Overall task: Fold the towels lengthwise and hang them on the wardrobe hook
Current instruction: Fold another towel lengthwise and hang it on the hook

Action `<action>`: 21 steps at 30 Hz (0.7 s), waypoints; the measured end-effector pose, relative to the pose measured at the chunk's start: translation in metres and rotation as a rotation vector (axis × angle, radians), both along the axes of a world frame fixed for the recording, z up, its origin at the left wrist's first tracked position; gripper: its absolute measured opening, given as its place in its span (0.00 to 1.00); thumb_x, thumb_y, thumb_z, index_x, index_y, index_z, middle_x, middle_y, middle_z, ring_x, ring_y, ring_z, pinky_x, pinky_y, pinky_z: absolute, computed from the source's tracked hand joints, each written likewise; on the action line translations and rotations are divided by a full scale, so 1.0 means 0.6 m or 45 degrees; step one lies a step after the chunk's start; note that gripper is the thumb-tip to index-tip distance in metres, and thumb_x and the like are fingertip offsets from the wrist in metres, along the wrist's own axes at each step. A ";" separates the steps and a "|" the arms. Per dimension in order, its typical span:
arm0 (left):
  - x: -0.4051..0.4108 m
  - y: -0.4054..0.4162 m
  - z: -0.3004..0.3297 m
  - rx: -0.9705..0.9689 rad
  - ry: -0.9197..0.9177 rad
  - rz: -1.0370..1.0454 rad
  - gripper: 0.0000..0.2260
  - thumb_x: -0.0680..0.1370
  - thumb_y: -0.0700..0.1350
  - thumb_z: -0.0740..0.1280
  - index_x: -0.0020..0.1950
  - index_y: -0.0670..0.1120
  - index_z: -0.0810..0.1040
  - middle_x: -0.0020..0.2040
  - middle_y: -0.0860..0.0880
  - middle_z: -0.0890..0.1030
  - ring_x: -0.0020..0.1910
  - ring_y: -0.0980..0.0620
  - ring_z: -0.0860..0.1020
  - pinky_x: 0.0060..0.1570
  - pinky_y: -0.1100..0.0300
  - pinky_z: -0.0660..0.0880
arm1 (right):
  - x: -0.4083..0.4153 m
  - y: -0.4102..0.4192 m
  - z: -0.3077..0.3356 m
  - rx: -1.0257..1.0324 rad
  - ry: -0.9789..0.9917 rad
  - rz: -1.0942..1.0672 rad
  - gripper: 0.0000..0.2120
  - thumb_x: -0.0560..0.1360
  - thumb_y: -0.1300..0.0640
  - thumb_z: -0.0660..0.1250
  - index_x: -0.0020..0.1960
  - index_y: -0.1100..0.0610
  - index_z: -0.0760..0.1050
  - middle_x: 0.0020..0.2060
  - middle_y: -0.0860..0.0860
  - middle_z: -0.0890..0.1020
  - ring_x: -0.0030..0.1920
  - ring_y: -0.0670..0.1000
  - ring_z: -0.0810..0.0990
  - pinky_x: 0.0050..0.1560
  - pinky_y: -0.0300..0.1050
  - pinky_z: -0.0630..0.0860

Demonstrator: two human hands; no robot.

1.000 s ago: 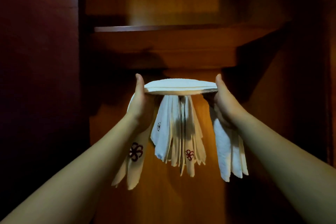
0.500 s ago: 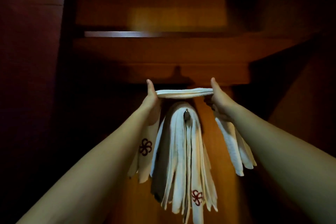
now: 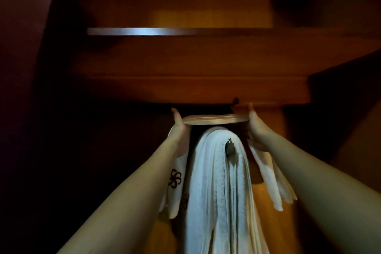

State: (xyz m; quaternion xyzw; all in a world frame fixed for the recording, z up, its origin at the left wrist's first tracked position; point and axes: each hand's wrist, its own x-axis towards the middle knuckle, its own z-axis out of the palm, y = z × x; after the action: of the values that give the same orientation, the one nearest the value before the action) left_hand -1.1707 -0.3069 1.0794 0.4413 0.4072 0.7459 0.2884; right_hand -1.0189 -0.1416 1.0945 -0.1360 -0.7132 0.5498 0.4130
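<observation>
Two bare forearms reach up and forward from the lower corners. Between them, nearest, a bundle of white towels (image 3: pixel 214 187) hangs draped over a metal hook (image 3: pixel 229 147) on the wardrobe's wooden back panel (image 3: pixel 268 222), their folded layers running down out of view; the hook's knobbed tip pokes out of the folds near the top.

Just above that bundle, the left hand (image 3: pixel 180 130) and right hand (image 3: pixel 256 128) stand apart, each gripping one side of a folded towel (image 3: pixel 214 119) stretched flat between them, thumbs up. Its loose ends hang below each hand (the left end bears a dark red flower motif (image 3: pixel 174 178)).

Farther up, a thick wooden ledge (image 3: pixel 195 88) spans the wardrobe directly above the thumbs. Beyond it, a shelf (image 3: pixel 144 31) catches a pale strip of light along its edge. What lies on it cannot be seen.
</observation>
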 end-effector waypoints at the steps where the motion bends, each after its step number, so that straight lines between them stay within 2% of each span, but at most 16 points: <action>1: -0.004 0.004 0.000 -0.016 0.000 0.030 0.45 0.74 0.75 0.39 0.77 0.46 0.65 0.69 0.47 0.74 0.68 0.50 0.73 0.59 0.56 0.69 | -0.004 0.008 0.000 0.010 -0.015 0.012 0.59 0.59 0.13 0.48 0.80 0.48 0.55 0.76 0.58 0.65 0.76 0.59 0.64 0.76 0.63 0.56; 2: -0.011 0.010 0.000 -0.037 0.013 0.069 0.45 0.74 0.75 0.39 0.76 0.46 0.66 0.66 0.49 0.76 0.64 0.52 0.75 0.57 0.56 0.71 | -0.007 0.017 -0.001 0.007 -0.039 0.017 0.61 0.56 0.12 0.50 0.79 0.48 0.59 0.74 0.58 0.68 0.74 0.59 0.67 0.75 0.64 0.58; 4: -0.020 0.017 0.000 -0.093 0.037 0.129 0.47 0.73 0.77 0.39 0.77 0.46 0.64 0.71 0.46 0.73 0.68 0.47 0.73 0.60 0.52 0.71 | -0.013 0.030 -0.003 0.002 -0.069 0.024 0.59 0.56 0.12 0.50 0.77 0.48 0.65 0.72 0.58 0.72 0.72 0.59 0.69 0.75 0.64 0.60; 5: -0.019 0.017 0.000 -0.137 0.041 0.154 0.47 0.72 0.78 0.40 0.78 0.46 0.63 0.74 0.44 0.70 0.71 0.44 0.71 0.62 0.50 0.69 | -0.012 0.031 -0.005 -0.003 -0.074 0.020 0.55 0.61 0.14 0.47 0.76 0.47 0.67 0.71 0.58 0.73 0.72 0.59 0.69 0.75 0.63 0.60; 7: -0.014 0.017 -0.001 -0.205 0.018 0.144 0.47 0.72 0.78 0.40 0.77 0.48 0.65 0.74 0.44 0.70 0.71 0.45 0.70 0.61 0.51 0.66 | -0.010 0.031 -0.006 -0.013 -0.069 0.022 0.47 0.70 0.20 0.42 0.74 0.48 0.70 0.70 0.57 0.74 0.72 0.58 0.70 0.73 0.59 0.62; 10: -0.004 0.012 -0.006 -0.224 0.076 0.167 0.46 0.72 0.77 0.39 0.73 0.47 0.70 0.68 0.46 0.76 0.62 0.51 0.76 0.52 0.54 0.73 | -0.010 0.036 -0.009 -0.045 -0.081 0.052 0.43 0.75 0.25 0.40 0.74 0.51 0.69 0.64 0.57 0.79 0.65 0.56 0.76 0.65 0.53 0.68; 11: -0.002 0.006 -0.006 -0.223 0.082 0.178 0.46 0.72 0.77 0.39 0.73 0.47 0.70 0.66 0.47 0.77 0.61 0.51 0.76 0.53 0.53 0.74 | -0.011 0.036 -0.008 -0.060 -0.064 0.035 0.43 0.76 0.26 0.40 0.76 0.52 0.68 0.60 0.56 0.81 0.61 0.53 0.78 0.64 0.52 0.68; 13: -0.011 0.004 -0.010 -0.197 0.074 0.231 0.49 0.69 0.80 0.40 0.76 0.47 0.66 0.72 0.44 0.72 0.69 0.44 0.73 0.65 0.48 0.71 | -0.010 0.033 -0.006 -0.080 -0.050 0.025 0.42 0.76 0.26 0.40 0.77 0.51 0.65 0.60 0.54 0.82 0.62 0.52 0.78 0.68 0.51 0.67; 14: -0.019 0.004 -0.014 -0.201 0.085 0.258 0.51 0.68 0.81 0.42 0.77 0.47 0.65 0.74 0.44 0.70 0.71 0.42 0.71 0.69 0.46 0.69 | -0.009 0.029 -0.008 -0.078 -0.061 0.023 0.42 0.76 0.26 0.39 0.76 0.51 0.67 0.62 0.54 0.81 0.65 0.53 0.76 0.71 0.52 0.65; 15: -0.025 0.006 -0.022 -0.195 0.078 0.275 0.49 0.68 0.80 0.43 0.75 0.47 0.67 0.73 0.44 0.71 0.70 0.42 0.72 0.69 0.47 0.69 | -0.009 0.029 -0.014 -0.088 -0.078 0.037 0.43 0.76 0.26 0.38 0.74 0.51 0.70 0.64 0.55 0.80 0.66 0.54 0.76 0.71 0.53 0.66; 18: -0.017 0.013 -0.062 -0.207 0.015 0.203 0.41 0.74 0.76 0.42 0.62 0.48 0.78 0.55 0.44 0.83 0.53 0.45 0.81 0.57 0.53 0.74 | -0.014 0.032 -0.051 -0.146 -0.149 0.023 0.44 0.76 0.26 0.36 0.67 0.53 0.76 0.59 0.59 0.83 0.62 0.58 0.79 0.67 0.52 0.70; 19: -0.016 0.017 -0.079 -0.215 -0.017 0.179 0.41 0.74 0.76 0.42 0.63 0.48 0.79 0.54 0.43 0.85 0.53 0.45 0.82 0.54 0.54 0.76 | -0.016 0.038 -0.067 -0.186 -0.148 0.014 0.45 0.75 0.25 0.37 0.68 0.55 0.75 0.58 0.62 0.82 0.62 0.60 0.79 0.69 0.53 0.69; 21: -0.012 0.023 -0.112 -0.160 -0.073 0.197 0.43 0.74 0.75 0.41 0.66 0.48 0.78 0.56 0.43 0.84 0.56 0.45 0.83 0.53 0.54 0.78 | -0.015 0.047 -0.092 -0.296 -0.121 -0.052 0.46 0.75 0.25 0.39 0.72 0.59 0.70 0.63 0.66 0.78 0.65 0.63 0.76 0.74 0.58 0.64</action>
State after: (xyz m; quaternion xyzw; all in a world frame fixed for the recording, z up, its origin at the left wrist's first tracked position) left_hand -1.1781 -0.2931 1.0125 0.3679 0.4775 0.7514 0.2685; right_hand -1.0278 -0.1132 1.0390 -0.2235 -0.6606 0.6132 0.3711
